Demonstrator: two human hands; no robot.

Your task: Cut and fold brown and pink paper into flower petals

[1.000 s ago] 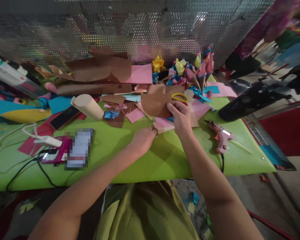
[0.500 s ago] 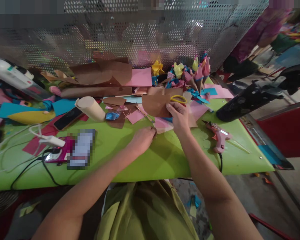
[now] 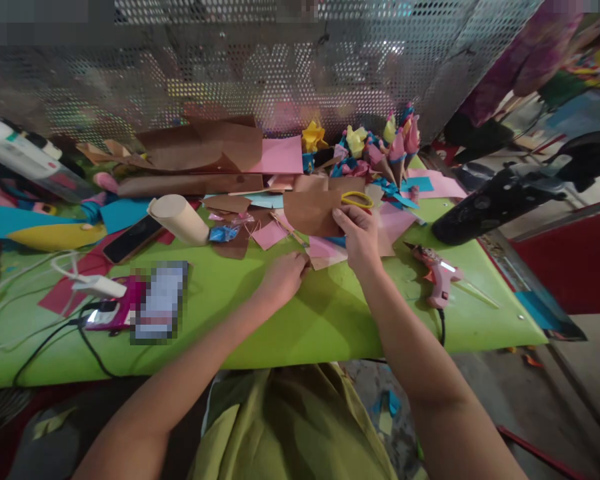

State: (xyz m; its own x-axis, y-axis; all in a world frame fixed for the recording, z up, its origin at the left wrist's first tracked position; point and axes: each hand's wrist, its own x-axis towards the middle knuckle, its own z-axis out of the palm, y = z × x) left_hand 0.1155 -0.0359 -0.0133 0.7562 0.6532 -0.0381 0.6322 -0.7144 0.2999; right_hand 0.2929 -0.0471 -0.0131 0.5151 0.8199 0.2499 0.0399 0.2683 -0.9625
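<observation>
My right hand pinches the right edge of a brown paper piece with a rounded left side, raised over the paper scraps. Fingers curled, my left hand is low over the green table, left of and nearer than the right one. Its fingertips are hidden, so what they hold, if anything, cannot be made out. Pink paper scraps lie just beyond it. A yellow loop handle shows behind my right hand. To the right rests a pink glue gun with a glue stick in it.
A cardboard tube, two phones and a charger with cables occupy the left. At the back are brown paper sheets and paper flowers against a perforated metal panel. A black bottle leans at the right.
Both hands stay almost in place, with the brown paper piece still in my right hand. The view shifts slightly.
</observation>
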